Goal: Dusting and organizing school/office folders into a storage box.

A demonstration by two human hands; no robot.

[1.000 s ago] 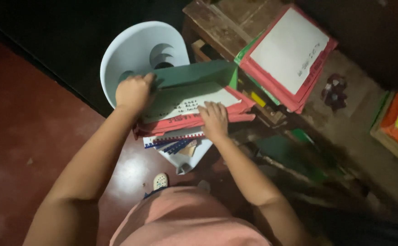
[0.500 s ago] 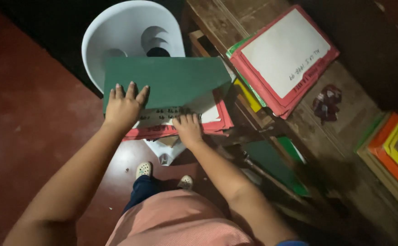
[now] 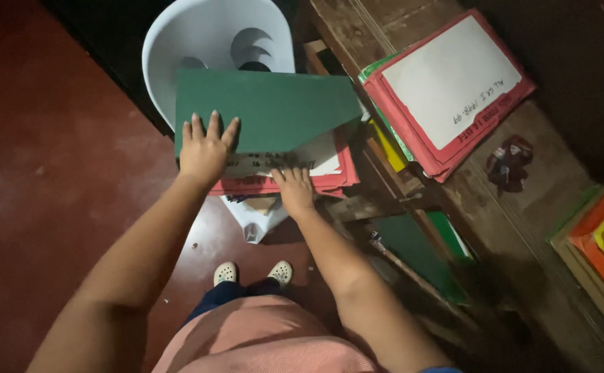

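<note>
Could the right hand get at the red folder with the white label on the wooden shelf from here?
Probably yes. The right hand rests on the near stack, and the red folder lies uncovered on the shelf with nothing between them.

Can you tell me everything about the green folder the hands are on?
The green folder looks like plain dark green card, flat and matte. It lies on top of a red folder with white papers showing. The left hand presses flat on its near left edge; the right hand rests on the stack below it.
</note>
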